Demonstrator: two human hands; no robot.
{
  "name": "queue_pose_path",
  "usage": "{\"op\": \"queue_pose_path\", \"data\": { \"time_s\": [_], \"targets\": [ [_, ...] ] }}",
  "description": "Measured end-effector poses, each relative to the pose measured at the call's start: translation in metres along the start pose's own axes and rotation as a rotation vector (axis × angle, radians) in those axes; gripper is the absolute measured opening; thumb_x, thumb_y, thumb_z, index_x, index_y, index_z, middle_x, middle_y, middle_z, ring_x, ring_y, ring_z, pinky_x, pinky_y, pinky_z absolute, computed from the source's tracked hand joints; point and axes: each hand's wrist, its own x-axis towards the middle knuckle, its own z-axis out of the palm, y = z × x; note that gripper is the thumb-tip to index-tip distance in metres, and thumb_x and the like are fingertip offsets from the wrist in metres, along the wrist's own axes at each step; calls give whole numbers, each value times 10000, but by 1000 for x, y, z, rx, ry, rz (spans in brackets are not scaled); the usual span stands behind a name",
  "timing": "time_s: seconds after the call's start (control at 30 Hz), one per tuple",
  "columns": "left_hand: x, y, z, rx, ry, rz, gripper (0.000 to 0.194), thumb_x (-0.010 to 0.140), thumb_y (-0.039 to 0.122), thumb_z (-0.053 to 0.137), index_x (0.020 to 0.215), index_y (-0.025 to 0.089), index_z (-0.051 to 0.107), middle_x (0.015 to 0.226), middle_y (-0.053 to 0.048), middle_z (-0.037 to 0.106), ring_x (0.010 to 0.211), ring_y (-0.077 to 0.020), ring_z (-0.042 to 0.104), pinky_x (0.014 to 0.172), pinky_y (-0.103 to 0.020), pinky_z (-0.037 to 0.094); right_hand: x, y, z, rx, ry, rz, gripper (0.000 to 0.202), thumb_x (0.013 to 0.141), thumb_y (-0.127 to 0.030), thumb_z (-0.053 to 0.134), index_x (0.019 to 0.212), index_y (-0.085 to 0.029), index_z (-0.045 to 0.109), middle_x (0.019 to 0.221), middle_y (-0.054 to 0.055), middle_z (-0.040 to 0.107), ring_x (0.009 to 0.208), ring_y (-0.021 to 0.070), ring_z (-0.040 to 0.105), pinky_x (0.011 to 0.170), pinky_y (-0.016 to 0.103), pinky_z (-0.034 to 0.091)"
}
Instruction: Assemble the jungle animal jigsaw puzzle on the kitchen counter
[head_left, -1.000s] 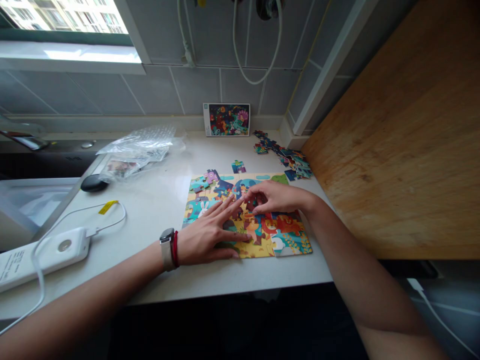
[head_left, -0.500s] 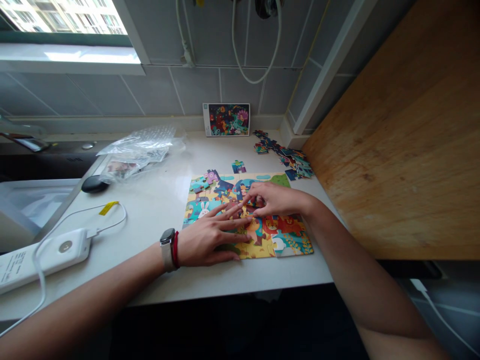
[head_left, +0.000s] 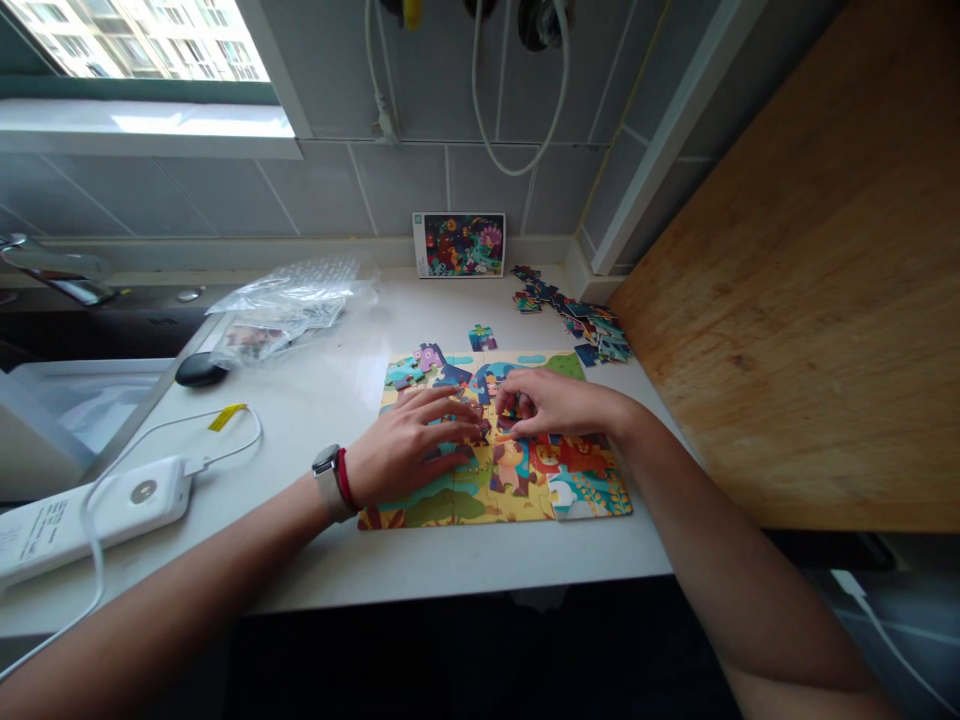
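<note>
A colourful jigsaw puzzle (head_left: 525,508) with animal pictures lies flat on the white counter, several pieces resting loose on top of its picture. My left hand (head_left: 409,440), with a watch and a red band at the wrist, is spread over the left and middle part, fingers apart and holding nothing. Close by on the right, my right hand (head_left: 551,403) bends down with curled fingers, thumb and fingertips closed on a dark reddish puzzle piece (head_left: 507,423) that is mostly hidden. One loose puzzle piece (head_left: 482,338) lies just beyond the puzzle's back edge.
A heap of puzzle pieces (head_left: 596,330) lies at the back right, beside a wooden panel (head_left: 787,330). A picture card (head_left: 459,245) leans on the wall. To the left are a plastic bag (head_left: 300,290), a black mouse-like object (head_left: 200,370), a white power strip (head_left: 97,515) and its cable.
My left hand has drawn back left and up, uncovering the puzzle's lower left. My right hand stays at the middle with its fingers more curled. The view has shifted slightly.
</note>
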Motion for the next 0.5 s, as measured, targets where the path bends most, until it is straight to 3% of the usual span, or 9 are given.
{"op": "queue_pose_path", "data": {
  "time_s": [0.17, 0.3, 0.5],
  "targets": [
    [0, -13, -2, -2, 5, -75, 340, 988, 449, 669, 1267, 259, 709, 1326, -91, 700, 1362, -332, 544, 1116, -551, 479, -2, -5, -3, -85, 23, 10, 211, 777, -226, 852, 944, -192, 727, 945, 38, 667, 794, 170, 593, 715, 268, 441],
    [3, -9, -1, -31, 10, -48, 298, 1031, 417, 612, 1241, 239, 724, 1265, -95, 730, 1271, -296, 607, 1083, -500, 506, -3, -8, -6, -121, -13, 27, 265, 718, -304, 924, 886, -205, 745, 920, 43, 663, 861, 209, 596, 744, 282, 424],
    [6, -2, 0, -98, 28, -16, 252, 1036, 378, 613, 1195, 226, 736, 1211, -96, 740, 1171, -251, 651, 1072, -443, 502, -2, -14, -5, -135, -33, 82, 231, 727, -274, 915, 865, -199, 747, 977, 61, 678, 929, 235, 614, 774, 287, 424]
  ]
}}
